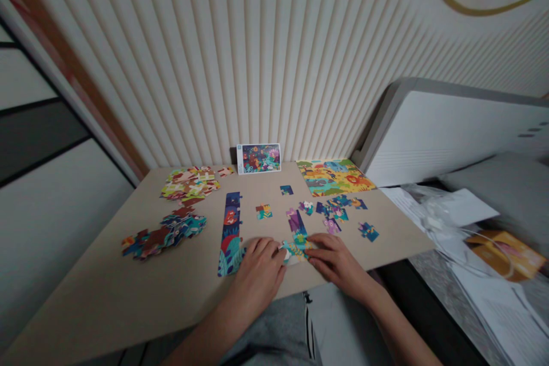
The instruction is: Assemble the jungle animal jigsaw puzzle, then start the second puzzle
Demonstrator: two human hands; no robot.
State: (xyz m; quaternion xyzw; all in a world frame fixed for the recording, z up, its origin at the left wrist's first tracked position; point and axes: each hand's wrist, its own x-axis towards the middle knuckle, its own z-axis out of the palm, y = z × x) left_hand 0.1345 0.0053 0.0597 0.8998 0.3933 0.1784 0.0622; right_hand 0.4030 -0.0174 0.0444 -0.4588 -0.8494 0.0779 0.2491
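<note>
Near the table's front edge, my left hand [262, 266] lies palm down, its fingertips at the left end of a small joined group of puzzle pieces [295, 249]. My right hand [332, 256] touches the right side of that group with its thumb and fingers apart. From the group, a purple and blue column [295, 222] runs away from me. To the left is a joined vertical strip [231, 217] with a red fox; my left hand hides part of its lower right side. Single pieces lie beyond, one orange and teal [264, 211], one dark blue [286, 190].
A picture card [259, 159] leans against the wall. Puzzle heaps lie at the left, one light [191, 182], one dark [165, 234]. Loose pieces [337, 209] spread at the right, before a finished yellow puzzle [337, 177]. Beyond the table's right edge are papers and cables.
</note>
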